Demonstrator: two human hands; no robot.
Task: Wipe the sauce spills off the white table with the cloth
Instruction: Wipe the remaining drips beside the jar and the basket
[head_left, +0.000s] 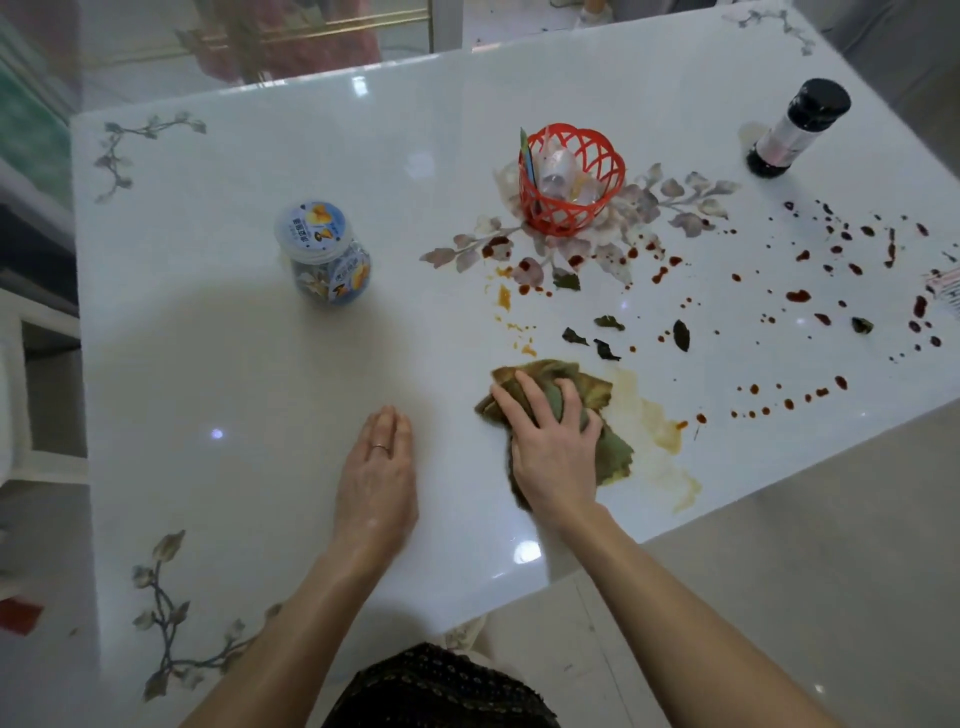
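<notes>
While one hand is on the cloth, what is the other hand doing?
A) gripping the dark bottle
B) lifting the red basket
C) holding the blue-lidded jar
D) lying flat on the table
D: the left hand lies flat with straight fingers on the white table, holding nothing, while the right hand grips the cloth.

A lidded jar (322, 254) stands left of a red basket (566, 214), a black-capped bottle (797, 130) far right.
</notes>
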